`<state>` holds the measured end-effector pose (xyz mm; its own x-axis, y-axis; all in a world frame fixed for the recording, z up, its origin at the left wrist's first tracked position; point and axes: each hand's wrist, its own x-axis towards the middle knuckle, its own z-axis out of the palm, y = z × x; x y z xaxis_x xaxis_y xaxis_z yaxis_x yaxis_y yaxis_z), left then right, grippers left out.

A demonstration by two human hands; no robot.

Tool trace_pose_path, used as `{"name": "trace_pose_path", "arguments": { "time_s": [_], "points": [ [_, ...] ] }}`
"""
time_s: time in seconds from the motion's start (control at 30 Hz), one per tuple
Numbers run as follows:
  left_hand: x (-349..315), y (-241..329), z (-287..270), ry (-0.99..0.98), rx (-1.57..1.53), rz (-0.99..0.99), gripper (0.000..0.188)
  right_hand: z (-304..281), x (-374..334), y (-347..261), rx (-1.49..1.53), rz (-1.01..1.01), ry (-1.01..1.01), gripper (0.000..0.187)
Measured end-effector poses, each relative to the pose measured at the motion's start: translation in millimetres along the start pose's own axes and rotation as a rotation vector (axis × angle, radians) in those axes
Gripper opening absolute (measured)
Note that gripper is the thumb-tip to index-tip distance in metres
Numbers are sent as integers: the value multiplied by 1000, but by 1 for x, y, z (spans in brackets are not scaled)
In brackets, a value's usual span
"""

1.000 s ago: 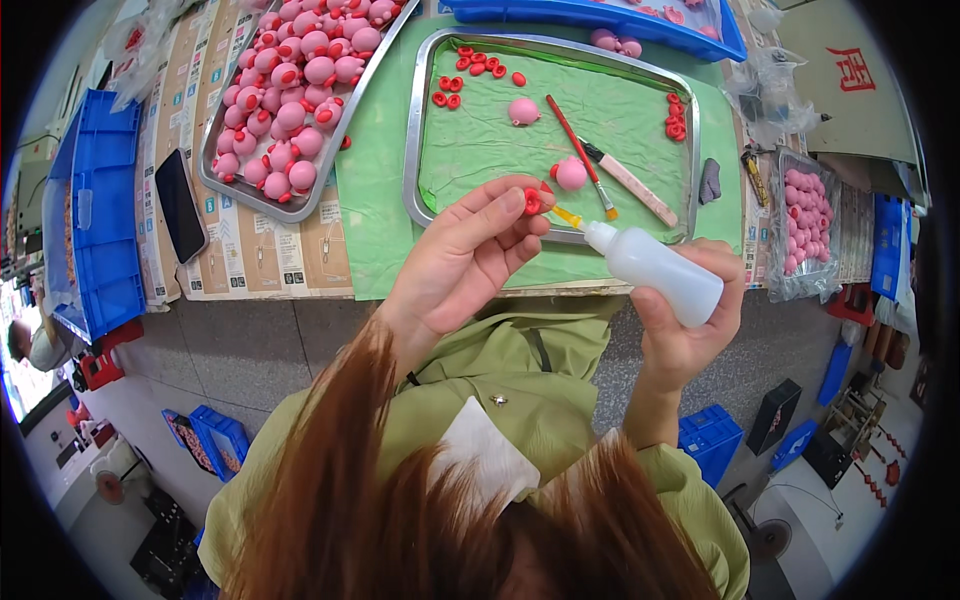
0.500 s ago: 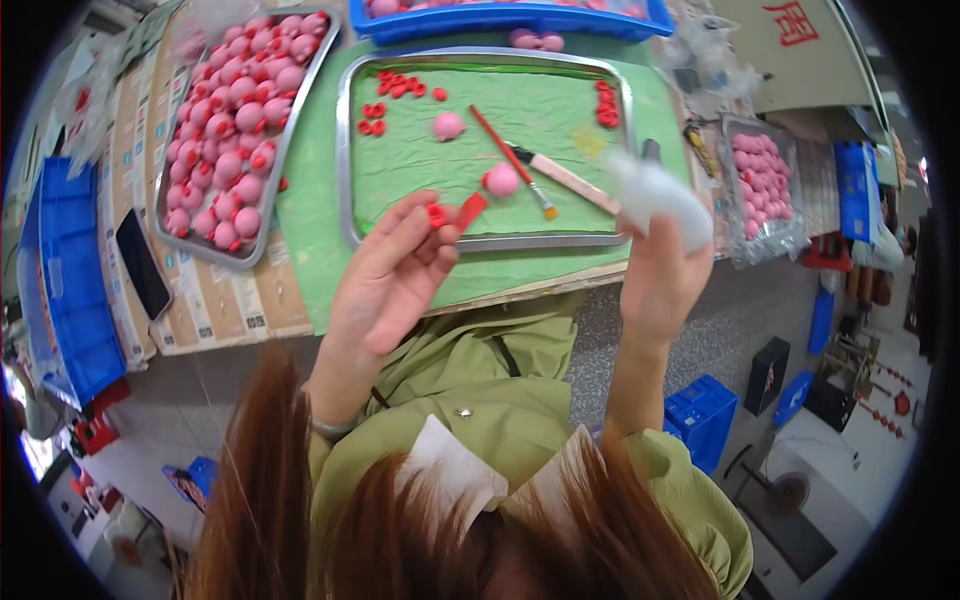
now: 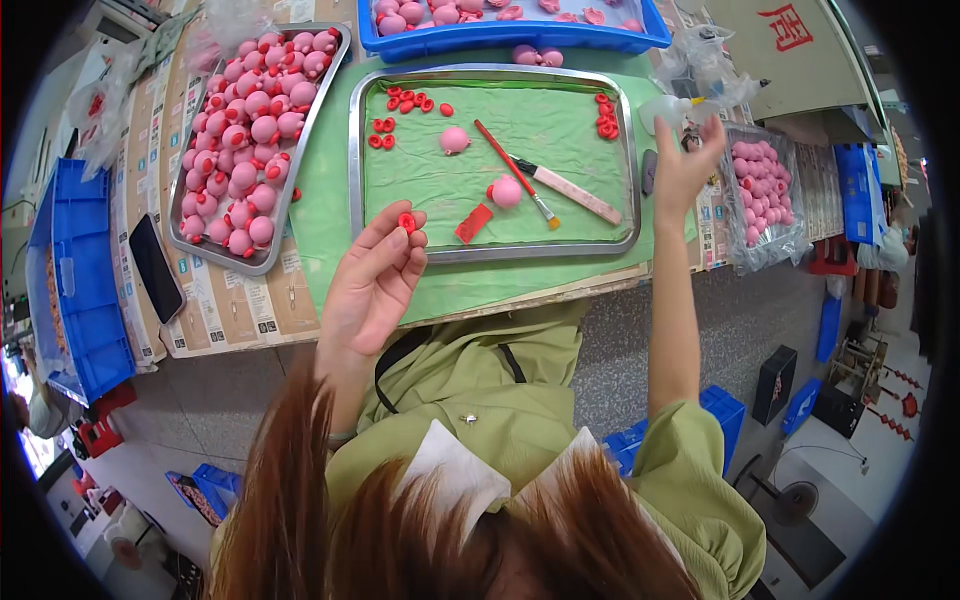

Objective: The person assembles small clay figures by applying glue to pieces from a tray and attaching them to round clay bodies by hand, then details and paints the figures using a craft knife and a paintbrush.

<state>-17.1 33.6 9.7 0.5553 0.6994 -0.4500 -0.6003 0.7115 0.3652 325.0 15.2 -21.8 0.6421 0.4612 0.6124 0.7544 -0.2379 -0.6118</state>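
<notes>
Close to the near edge of the table (image 3: 235,310), the left hand (image 3: 375,283) pinched a small red oval ring (image 3: 407,222) between thumb and fingertips, by the near-left corner of a silver metal tray (image 3: 357,165). The right hand (image 3: 688,168) was open, fingers parted, near a translucent white plastic bottle (image 3: 661,109) beyond the tray's right edge; whether they touched was unclear.

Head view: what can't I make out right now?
All in the head view:
Held red piece: underside, hidden by the left hand.
White bottle: whether the right hand touches it; fingers overlap it.
Blue tray: far side, cut off by the upper edge.
</notes>
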Motion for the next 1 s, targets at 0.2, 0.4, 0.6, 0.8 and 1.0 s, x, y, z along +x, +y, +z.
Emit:
{"name": "trace_pose_path", "arguments": {
  "time_s": [0.2,0.4,0.6,0.8,1.0],
  "points": [
    [12,-8,-2,-51,9,-22,27,-24,-63,-92,215,-392,-711,29],
    [16,-13,0,-45,-18,-59,25,-8,-74,-97,42,-374,-963,29],
    [15,-21,1,-40,11,-16,25,-29,-76,-107,1118,748,-923,28],
    [19,-32,24,-42,197,0,23,-45,-82,-123,1519,1144,-992,37],
    [11,-35,29,-60,552,265,22,-50,-94,-140,1289,854,-882,45]
  ]
}}
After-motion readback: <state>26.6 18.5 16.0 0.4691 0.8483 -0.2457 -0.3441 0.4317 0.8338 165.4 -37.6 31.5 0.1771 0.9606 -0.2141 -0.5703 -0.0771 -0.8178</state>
